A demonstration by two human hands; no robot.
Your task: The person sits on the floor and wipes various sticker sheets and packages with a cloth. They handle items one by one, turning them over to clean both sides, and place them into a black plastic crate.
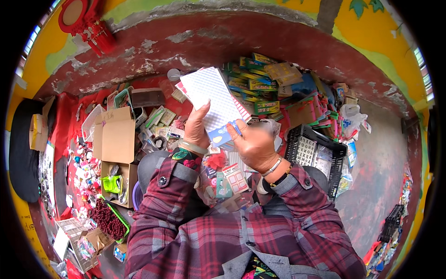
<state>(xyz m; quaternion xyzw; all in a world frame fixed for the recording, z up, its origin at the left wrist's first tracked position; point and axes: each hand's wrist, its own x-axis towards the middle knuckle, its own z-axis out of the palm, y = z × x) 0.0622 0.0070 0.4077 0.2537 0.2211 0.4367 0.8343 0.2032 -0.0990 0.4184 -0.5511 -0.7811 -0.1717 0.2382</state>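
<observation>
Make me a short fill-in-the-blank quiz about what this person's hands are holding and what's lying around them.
1. The left hand holds up a white dotted ____.
2. The right hand grips a small packet coloured ____.
3. The open cardboard box lies to the person's ____.
4. The black plastic crate lies to the person's ____.

Missing words: sheet; blue; left; right

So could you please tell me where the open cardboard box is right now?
In the head view the cardboard box lies on the person's left, beside the left hand, with a green-rimmed tray of dark red beads below it.
</observation>
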